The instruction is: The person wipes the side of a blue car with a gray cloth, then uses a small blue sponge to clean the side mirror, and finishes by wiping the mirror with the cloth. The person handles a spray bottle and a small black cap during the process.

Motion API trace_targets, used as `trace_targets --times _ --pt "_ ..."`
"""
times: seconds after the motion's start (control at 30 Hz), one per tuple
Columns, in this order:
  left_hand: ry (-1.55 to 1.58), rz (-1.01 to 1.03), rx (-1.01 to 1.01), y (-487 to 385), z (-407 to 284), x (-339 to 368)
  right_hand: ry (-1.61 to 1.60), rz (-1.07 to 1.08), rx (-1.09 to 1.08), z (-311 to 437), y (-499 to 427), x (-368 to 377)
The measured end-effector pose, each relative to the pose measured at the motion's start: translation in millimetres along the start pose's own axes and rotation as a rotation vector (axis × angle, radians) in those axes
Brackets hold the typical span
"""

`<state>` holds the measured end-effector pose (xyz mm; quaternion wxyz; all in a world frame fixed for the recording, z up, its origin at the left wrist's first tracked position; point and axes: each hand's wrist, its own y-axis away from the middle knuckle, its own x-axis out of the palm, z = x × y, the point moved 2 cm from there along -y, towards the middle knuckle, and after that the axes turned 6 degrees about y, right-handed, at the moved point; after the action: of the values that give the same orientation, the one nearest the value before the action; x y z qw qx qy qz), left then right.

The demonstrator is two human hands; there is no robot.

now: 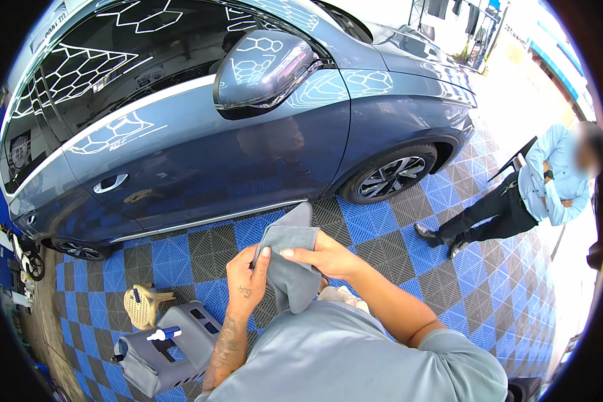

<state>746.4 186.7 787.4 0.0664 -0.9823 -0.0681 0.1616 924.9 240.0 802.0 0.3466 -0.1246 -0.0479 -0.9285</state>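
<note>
A grey cloth (294,266) is held up between my two hands in front of my body. My left hand (248,276) grips its left edge, thumb on top. From the right, my right hand (326,256) pinches its upper part, with the thumb lying over the fabric. The cloth's lower end hangs down near my shirt, and a corner sticks up above. Beyond my hands stands a glossy blue-grey car (206,166), with its door mirror (266,70), door handle (110,183) and front wheel (392,176) facing me. Neither hand touches the car.
A person in a light blue shirt (558,171) sits or leans at the right with folded arms. At the lower left are a beige plastic stool (140,306) and a grey plastic step or creeper (196,346) bearing a blue and white bottle (165,333). Blue and grey tiles (171,256) cover the floor.
</note>
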Motion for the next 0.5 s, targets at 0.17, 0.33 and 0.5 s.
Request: trace_targets --times 0.17,0.33,0.5 --pt "0.597 -0.104 -0.203 -6 24 -28 -0.024 -0.274 0.031 21 5 -42" --pt "1.207 -0.278 -0.276 -7 30 -97 -0.016 -0.511 -0.098 52 15 -109" --pt "1.248 -0.222 -0.136 -3 14 -123 -0.193 -0.364 -0.332 69 13 -123"
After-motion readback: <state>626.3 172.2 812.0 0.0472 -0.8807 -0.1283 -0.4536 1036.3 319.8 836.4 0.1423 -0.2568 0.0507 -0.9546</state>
